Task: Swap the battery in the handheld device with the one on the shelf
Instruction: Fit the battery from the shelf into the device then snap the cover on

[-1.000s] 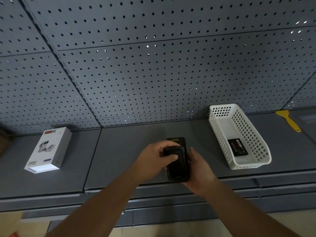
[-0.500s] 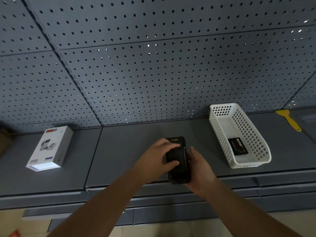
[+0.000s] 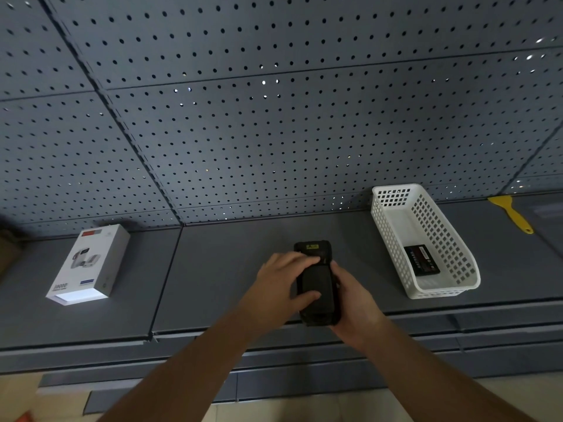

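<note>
A black handheld device [image 3: 316, 287] is held back-side up over the front of the grey shelf [image 3: 219, 269]. My right hand [image 3: 355, 303] cradles it from the right and below. My left hand [image 3: 281, 281] lies across its back, fingers on the upper part and thumb on the lower left of the cover. A yellow label shows at the device's top end. A black battery [image 3: 422, 260] with red and white print lies flat inside the white basket [image 3: 451, 239] to the right.
A white product box [image 3: 88, 264] lies on the shelf at the left. A yellow scraper [image 3: 511, 213] rests at the far right by the pegboard back wall [image 3: 274, 132]. The shelf's front lip runs just under my hands.
My left hand has slid slightly up the device's back, its fingers now spread over the upper cover. The device and my right hand stay almost in place.
</note>
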